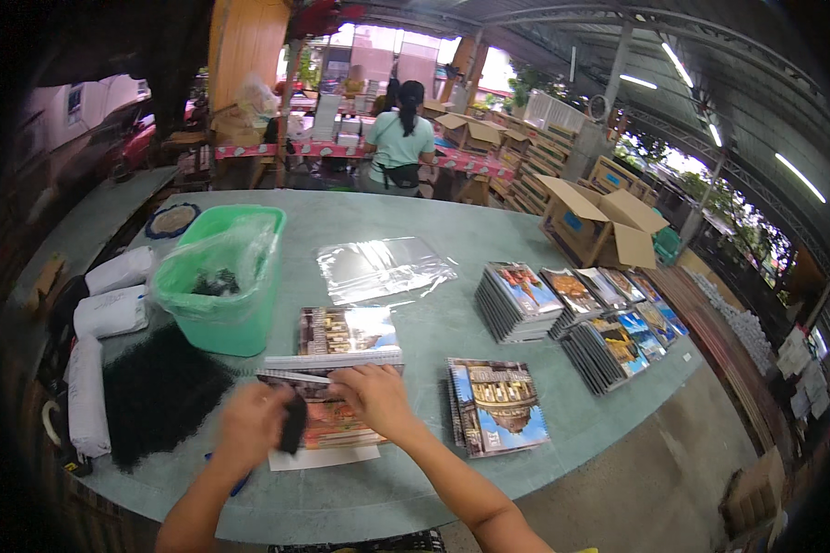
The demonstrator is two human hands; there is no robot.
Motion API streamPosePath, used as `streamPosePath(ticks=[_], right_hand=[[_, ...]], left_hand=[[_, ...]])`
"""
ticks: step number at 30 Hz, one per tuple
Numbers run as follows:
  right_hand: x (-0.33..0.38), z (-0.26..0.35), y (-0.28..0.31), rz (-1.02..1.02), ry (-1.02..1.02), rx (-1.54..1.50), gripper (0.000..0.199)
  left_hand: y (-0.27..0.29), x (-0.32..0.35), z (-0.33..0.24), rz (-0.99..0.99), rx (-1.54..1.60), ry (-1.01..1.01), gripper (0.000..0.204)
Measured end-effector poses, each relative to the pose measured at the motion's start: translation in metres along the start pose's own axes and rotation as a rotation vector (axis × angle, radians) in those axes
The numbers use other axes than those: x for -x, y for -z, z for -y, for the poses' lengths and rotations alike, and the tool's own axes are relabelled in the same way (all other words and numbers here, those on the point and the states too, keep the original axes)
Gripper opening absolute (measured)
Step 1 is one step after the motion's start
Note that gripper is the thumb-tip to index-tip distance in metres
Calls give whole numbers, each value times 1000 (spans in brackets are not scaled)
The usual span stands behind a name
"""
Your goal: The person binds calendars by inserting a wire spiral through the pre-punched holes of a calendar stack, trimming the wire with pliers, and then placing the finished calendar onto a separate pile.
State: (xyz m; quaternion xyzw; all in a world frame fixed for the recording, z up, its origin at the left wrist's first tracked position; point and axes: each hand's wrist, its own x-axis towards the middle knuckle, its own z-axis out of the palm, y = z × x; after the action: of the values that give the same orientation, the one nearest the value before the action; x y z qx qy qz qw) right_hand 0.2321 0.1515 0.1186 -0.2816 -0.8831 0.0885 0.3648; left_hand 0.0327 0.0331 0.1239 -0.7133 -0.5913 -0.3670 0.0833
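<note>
In front of me lies a spiral-bound notebook (pixel 330 415) with a reddish picture cover, its bound edge facing away from me. My right hand (pixel 373 396) bends its fingers over that edge, gripping it. My left hand (pixel 254 422), slightly blurred, is closed on a small black piece (pixel 292 422) at the notebook's left side; its exact kind cannot be made out. A white sheet (pixel 323 458) sticks out under the notebook's near edge. Just beyond is a stack of spiral notebooks (pixel 346 330) with a building on the cover. Another notebook stack (pixel 498 405) sits to the right.
A green bin (pixel 254 318) lined with clear plastic stands left, beside a black fuzzy heap (pixel 161 392) and white packs (pixel 111 311). Clear plastic sleeves (pixel 378 267) lie mid-table. More notebook stacks (pixel 521 300) and an open carton (pixel 581 221) are right. A person (pixel 403 143) stands beyond.
</note>
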Motion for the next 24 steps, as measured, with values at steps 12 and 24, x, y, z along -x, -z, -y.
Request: streamPosePath(ticks=[12, 24], right_hand=[[2, 12, 6, -38, 37, 18, 17], [1, 13, 6, -48, 47, 34, 17]], left_hand=[[24, -12, -17, -495, 68, 84, 34], [-10, 23, -10, 122, 21, -45, 34]])
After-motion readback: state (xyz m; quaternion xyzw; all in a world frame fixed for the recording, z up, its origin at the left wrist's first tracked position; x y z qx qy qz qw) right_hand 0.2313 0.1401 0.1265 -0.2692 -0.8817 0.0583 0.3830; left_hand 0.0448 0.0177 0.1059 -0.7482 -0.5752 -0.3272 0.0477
